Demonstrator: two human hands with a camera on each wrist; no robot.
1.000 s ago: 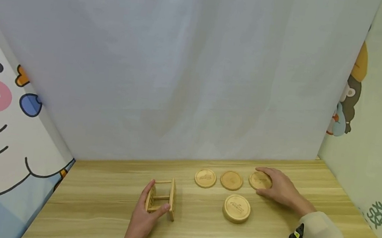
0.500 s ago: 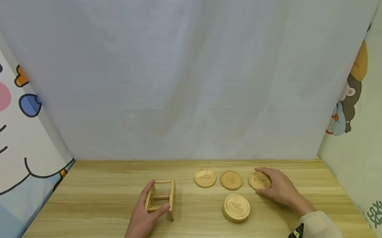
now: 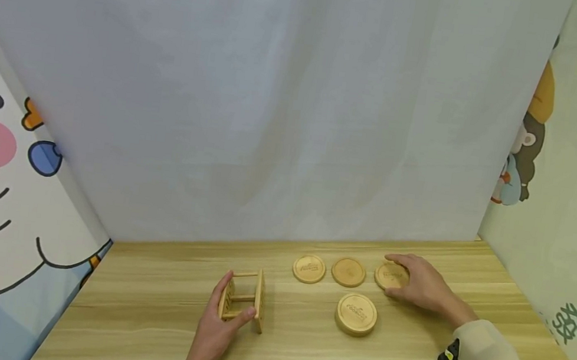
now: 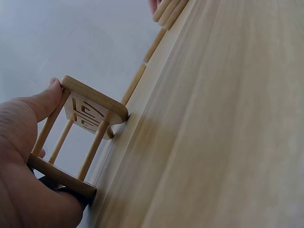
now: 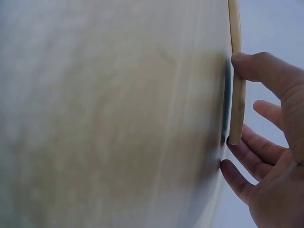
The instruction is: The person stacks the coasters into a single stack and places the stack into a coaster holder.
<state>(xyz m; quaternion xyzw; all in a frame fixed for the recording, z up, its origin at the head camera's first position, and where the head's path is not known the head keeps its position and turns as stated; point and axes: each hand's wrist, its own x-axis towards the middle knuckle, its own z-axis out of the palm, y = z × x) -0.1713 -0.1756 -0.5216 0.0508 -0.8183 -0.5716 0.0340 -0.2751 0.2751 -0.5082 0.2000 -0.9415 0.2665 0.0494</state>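
My left hand grips a small wooden coaster holder, thumb on one slatted side and fingers on the other. The left wrist view shows the holder's cut-out end panel and thin rods, its lower edges on or close to the tabletop. At the right, my right hand spans a round wooden coaster, thumb and fingers at opposite parts of its rim. That coaster's edge appears in the right wrist view beside a dark strip; whether it touches the table I cannot tell.
Two more coasters lie flat in the same row, a left one and a middle one. In front of them is a short stack of coasters. A pale curtain hangs behind the wooden table; printed cloths flank it.
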